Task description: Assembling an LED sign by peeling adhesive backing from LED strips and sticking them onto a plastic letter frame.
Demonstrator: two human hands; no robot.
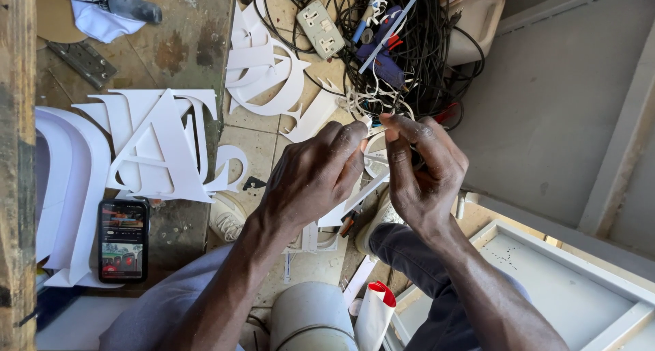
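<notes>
My left hand (310, 177) and my right hand (423, 170) meet at the fingertips over a small white plastic piece (372, 127), pinched between them. A white strip (355, 201) runs down under my left palm. My right hand also seems to hold a thin dark tool, mostly hidden by the fingers. Directly beyond the fingertips lies a tangle of black cables (416, 44) with thin white offcuts on it.
White cut-out letters (160, 146) lie on the stained floor, more (263, 64) further off. A smartphone (123, 240) with a lit screen lies at left. A white socket strip (321, 28), blue glue gun (382, 57), metal hinge (82, 61), grey bucket (310, 320) and white frame (546, 283) surround me.
</notes>
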